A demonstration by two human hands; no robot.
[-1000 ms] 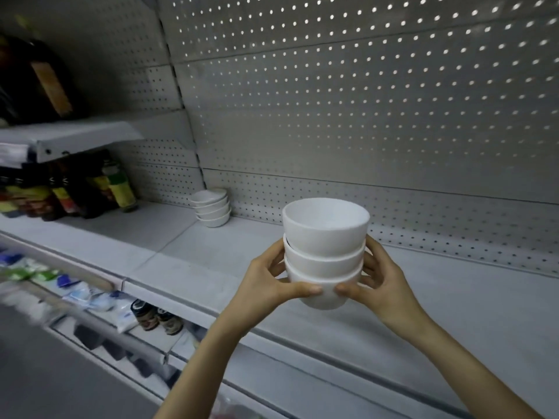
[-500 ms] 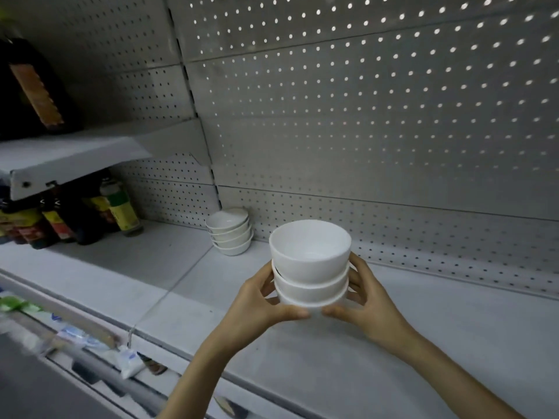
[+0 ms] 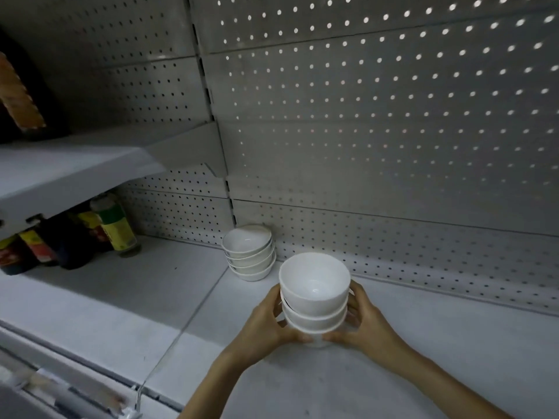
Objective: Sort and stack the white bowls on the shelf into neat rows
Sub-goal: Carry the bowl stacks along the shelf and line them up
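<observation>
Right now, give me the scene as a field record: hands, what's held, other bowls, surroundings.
held stack: three white bowls, nested, upright; contact with shelf unclear
left hand: fingers grip held stack's left side
right hand: fingers grip its right side
rear stack: about four shallower white bowls, against pegboard, behind-left of held stack, apart from it
bottles: far left, under upper shelf

The front stack of bowls (image 3: 314, 293) is showing plain glossy white, and the back stack of bowls (image 3: 249, 255) is matching it in the same white. The shelf (image 3: 121, 297) is reading pale grey. The back panel (image 3: 378, 152) is running grey with a regular grid of round holes, dark on the left, glowing white on the right. One bottle (image 3: 116, 228) is flashing a green and yellow label, and the dark bottles (image 3: 33, 252) are wearing red and yellow.
</observation>
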